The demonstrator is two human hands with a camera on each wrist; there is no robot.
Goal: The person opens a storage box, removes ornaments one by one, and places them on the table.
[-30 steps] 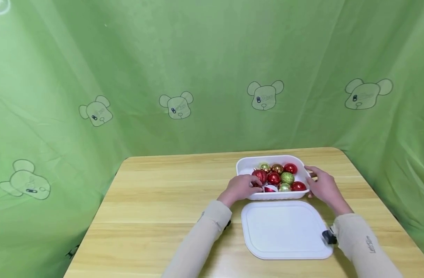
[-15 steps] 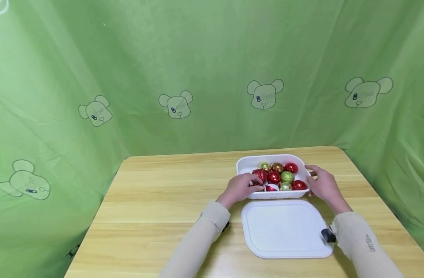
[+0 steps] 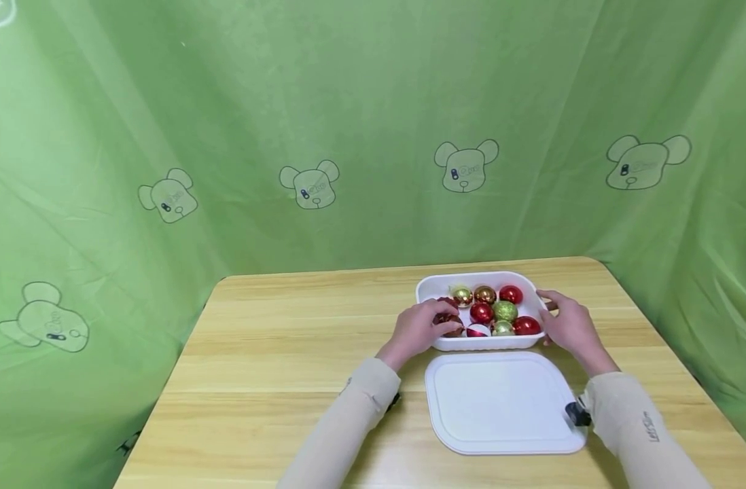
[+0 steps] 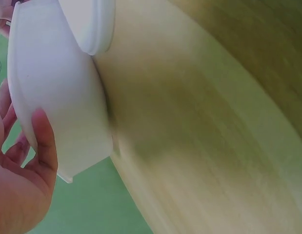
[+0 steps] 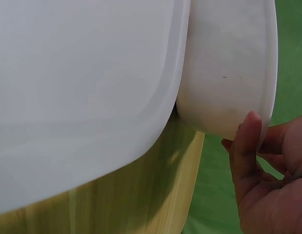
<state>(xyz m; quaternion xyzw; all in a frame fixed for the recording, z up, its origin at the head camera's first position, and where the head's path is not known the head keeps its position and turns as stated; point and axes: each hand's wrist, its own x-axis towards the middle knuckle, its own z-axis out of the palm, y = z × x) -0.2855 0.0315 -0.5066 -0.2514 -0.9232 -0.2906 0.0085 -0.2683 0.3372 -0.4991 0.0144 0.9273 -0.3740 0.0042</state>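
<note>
A white plastic box (image 3: 431,292) holds several Christmas baubles: shiny red, gold, glittery green and a red-and-white one (image 3: 478,330). My left hand (image 3: 417,331) reaches over the near left corner, its fingers curled around a dark red bauble (image 3: 451,331) that they partly hide. In the left wrist view its thumb (image 4: 44,139) overlaps the box's outer wall (image 4: 58,83). My right hand (image 3: 570,331) grips the box's right end. The right wrist view has its thumb (image 5: 249,141) against the outer wall just below the rim, fingers on the other side.
A white lid (image 3: 501,404) lies flat on the wooden table (image 3: 275,367), right in front of the box. Both forearms reach in from the near side, the right one beside the lid. A green curtain (image 3: 373,102) printed with bear heads hangs behind the table.
My left hand has shifted slightly left, and the dark red textured bauble has moved left under its fingers. The gold baubles behind have rolled a little left. My right hand stays at the box's end.
</note>
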